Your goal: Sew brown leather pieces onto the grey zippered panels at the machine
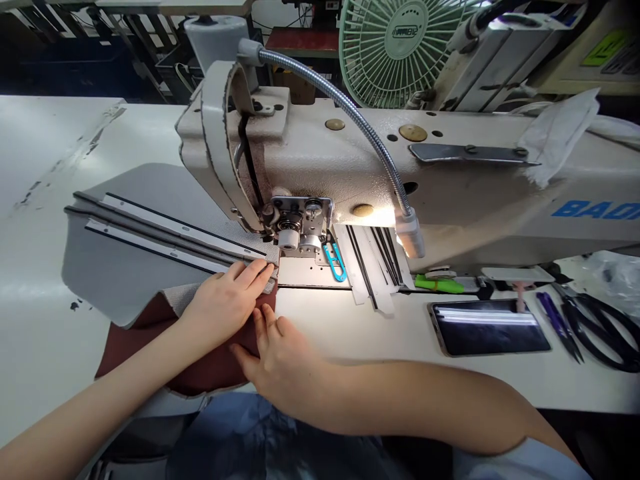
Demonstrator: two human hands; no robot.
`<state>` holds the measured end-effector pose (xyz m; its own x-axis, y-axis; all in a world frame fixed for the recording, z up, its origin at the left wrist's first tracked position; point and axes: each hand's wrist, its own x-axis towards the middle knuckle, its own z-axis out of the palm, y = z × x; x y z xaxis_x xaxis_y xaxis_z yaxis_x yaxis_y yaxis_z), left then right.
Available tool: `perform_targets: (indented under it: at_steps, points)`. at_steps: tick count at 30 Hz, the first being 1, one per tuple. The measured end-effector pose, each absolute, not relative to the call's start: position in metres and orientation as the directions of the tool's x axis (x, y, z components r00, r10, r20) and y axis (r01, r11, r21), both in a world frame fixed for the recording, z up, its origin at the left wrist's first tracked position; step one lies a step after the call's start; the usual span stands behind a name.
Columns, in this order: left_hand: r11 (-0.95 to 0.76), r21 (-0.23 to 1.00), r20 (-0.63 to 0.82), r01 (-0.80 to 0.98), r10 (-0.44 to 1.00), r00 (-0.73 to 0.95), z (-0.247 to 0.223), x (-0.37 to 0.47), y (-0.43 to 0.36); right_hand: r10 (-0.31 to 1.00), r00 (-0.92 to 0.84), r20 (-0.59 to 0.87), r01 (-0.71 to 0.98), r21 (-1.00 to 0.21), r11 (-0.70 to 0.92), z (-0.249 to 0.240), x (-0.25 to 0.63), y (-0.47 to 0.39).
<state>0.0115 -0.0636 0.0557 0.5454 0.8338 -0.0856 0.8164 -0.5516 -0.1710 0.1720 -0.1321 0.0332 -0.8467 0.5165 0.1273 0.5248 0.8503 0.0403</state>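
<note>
A grey fabric piece [145,180] with white-and-black strips [180,230] along it lies left of the sewing machine [310,153]. Dark red fabric [210,367] is joined to or folded under its near side. My left hand [227,297] lies flat on the fabric close to the machine's needle area, its fingers stretched toward the seam edge. Beside it, my right hand [285,360] rests with spread fingers on the red fabric's right edge. The needle and presser foot are hidden behind the machine head.
Blue thread snips [335,260] and loose black and white strips [370,267] lie under the machine arm. Farther right are a phone [493,327], a purple pen-like tool [559,325], black scissors [600,327] and a green tool [440,285]. A green fan [406,50] stands behind.
</note>
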Motion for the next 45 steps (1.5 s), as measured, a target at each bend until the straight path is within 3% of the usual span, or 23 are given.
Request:
perform_targets:
  at_steps: [14,23,29,36,40,45]
  points:
    - [-0.547,0.06,-0.144,0.835,0.823,0.55,0.064,0.009,-0.014,0.51,-0.86,-0.019,0.51,0.017,0.86,0.043,0.179,-0.099]
    - [-0.562,0.037,-0.079,0.827,0.823,0.563,0.06,0.01,-0.003,0.52,-0.852,-0.052,0.52,0.016,0.854,0.045,0.183,-0.082]
    - [-0.627,-0.08,0.109,0.775,0.767,0.632,0.045,0.006,-0.028,0.534,-0.844,0.048,0.535,0.019,0.844,0.034,0.182,-0.084]
    - [-0.654,-0.21,0.232,0.727,0.689,0.687,0.036,0.003,-0.034,0.537,-0.84,0.08,0.539,0.013,0.842,0.032,0.182,-0.082]
    - [-0.663,-0.197,0.227,0.722,0.686,0.691,0.038,0.006,-0.032,0.527,-0.846,0.079,0.529,0.006,0.848,0.034,0.183,-0.081]
    - [-0.589,-0.143,0.127,0.795,0.786,0.605,0.042,0.013,-0.027,0.517,-0.854,0.064,0.518,0.006,0.855,0.035,0.184,-0.081]
